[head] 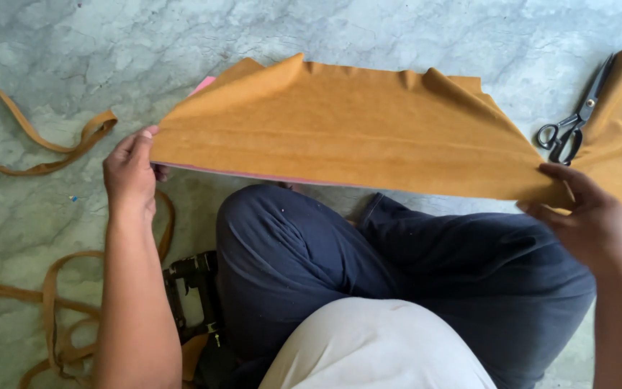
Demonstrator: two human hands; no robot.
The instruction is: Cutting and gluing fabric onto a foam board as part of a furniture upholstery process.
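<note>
Head view: our left hand (pixel 130 175) and right hand (pixel 586 213) pinch the tan fabric (pixel 340 133) ends, closed, stretching it flat over the lap. Scissors (pixel 574 119) parked upper right, within reach.

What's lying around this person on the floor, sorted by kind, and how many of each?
Large tan fabric sheet, held by left hand and right hand: 1
Loose tan strip bundles: 2
Scissors: 1
Black tool by the knee: 1
Total: 5
</note>
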